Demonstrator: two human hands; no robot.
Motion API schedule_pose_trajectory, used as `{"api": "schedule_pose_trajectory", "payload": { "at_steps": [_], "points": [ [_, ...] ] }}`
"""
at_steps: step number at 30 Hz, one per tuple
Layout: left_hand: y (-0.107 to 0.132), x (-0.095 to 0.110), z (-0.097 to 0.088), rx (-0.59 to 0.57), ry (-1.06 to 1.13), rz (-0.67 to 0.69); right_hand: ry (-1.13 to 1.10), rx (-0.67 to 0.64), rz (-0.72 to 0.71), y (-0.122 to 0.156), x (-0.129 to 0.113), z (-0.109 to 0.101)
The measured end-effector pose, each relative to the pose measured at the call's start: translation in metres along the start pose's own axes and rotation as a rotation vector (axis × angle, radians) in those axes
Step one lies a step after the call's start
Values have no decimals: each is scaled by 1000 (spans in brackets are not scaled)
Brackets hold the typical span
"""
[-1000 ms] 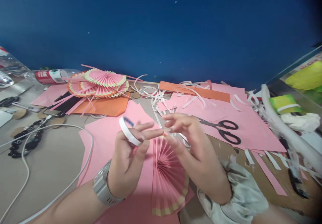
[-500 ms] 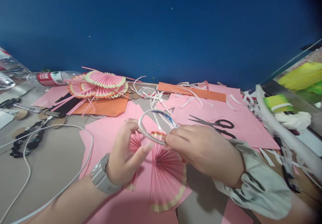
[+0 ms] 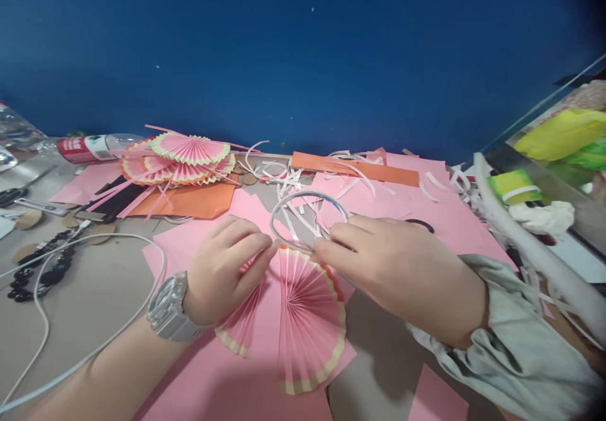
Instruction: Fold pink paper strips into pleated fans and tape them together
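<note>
My left hand [image 3: 226, 263], with a grey watch on the wrist, rests fingers-down on a folded pink paper fan [image 3: 303, 310] with a yellow rim, pressing its left part against a pink sheet [image 3: 199, 250]. My right hand [image 3: 398, 269] pinches a thin white tape ring [image 3: 307, 219] at its near edge and holds it just above the top of the fan. The ring stands tilted, open toward me. Both hands' fingertips nearly meet at the fan's upper edge.
Several finished pink fans [image 3: 182, 156] lie stacked on orange paper [image 3: 194, 197] at the back left. White paper strips [image 3: 284, 175] are scattered behind. A white cable [image 3: 95, 244] loops on the left, beside black beads [image 3: 35, 276]. A bottle [image 3: 95, 146] lies at the back. Yellow-green items [image 3: 514, 184] sit right.
The tape ring passed from my left fingers to my right hand's pinch. My left hand dropped onto the fan, and both hands lowered toward the table.
</note>
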State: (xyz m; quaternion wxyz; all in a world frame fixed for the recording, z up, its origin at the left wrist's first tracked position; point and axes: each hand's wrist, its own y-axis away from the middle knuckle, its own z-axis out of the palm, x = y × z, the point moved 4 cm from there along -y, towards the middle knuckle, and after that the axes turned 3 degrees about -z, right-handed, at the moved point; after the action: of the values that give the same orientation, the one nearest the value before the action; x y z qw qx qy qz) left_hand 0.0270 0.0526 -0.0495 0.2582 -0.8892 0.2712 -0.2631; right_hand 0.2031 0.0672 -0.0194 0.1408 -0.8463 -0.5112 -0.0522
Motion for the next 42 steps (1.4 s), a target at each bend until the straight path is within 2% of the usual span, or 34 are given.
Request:
{"api": "schedule_pose_trajectory", "payload": {
  "at_steps": [5, 10, 13, 18, 21, 24, 31, 37, 40, 42],
  "points": [
    [-2, 3, -1, -82, 5, 17, 64, 5, 125, -7, 6, 4],
    [4, 3, 9, -183, 4, -150, 19, -151, 291, -34, 7, 18],
    [9, -5, 18, -286, -63, -282, -30, -207, 313, -55, 1, 34],
    [12, -23, 26, -337, -151, -346, -68, -286, 343, -75, 0, 69],
    [13, -29, 27, -338, -170, -384, -128, -305, 339, -78, 6, 81],
    [15, -30, 28, -335, -176, -427, -230, -264, 312, -78, 10, 84],
    [15, -30, 24, -321, -171, -481, -572, -141, 115, -76, 3, 88],
    [10, -41, 16, -287, -194, -533, -701, -106, 106, -74, 11, 97],
    [13, -35, 9, -271, -225, -562, -716, -106, 106, -72, 16, 98],
    [21, -21, 10, -380, -264, -528, -723, -123, 85, -71, 17, 97]
  ]
}}
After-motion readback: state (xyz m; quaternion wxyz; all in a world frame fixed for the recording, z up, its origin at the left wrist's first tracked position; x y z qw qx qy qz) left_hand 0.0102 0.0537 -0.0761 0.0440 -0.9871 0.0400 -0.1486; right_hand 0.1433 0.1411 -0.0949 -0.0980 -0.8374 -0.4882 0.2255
